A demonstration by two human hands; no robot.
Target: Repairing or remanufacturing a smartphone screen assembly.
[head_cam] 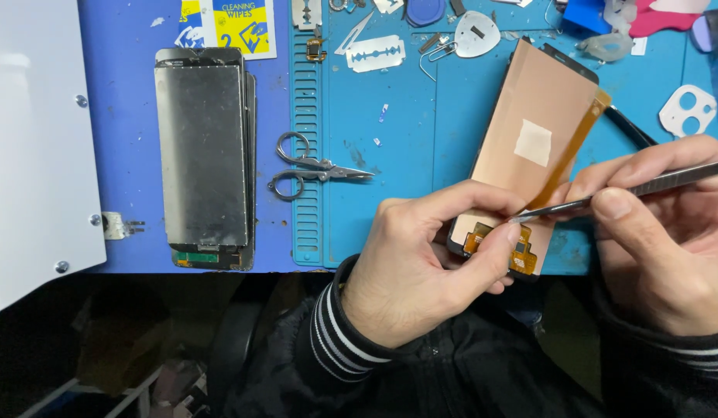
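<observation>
The left hand (421, 263) pinches the near end of a copper-backed phone screen (533, 147) (lying face down on the blue mat (390, 155), its lower edge over the table's front), thumb and forefinger closed on the corner by the orange flex cable (521, 255). The right hand (661, 232) grips thin metal tweezers (606, 193), tip touching that end. Scissors (312, 166) and a second phone (204, 155) lie well to the left.

Matt copper-backed screen panel (529, 131); metal tweezers (645, 184), seemingly brushed.
</observation>
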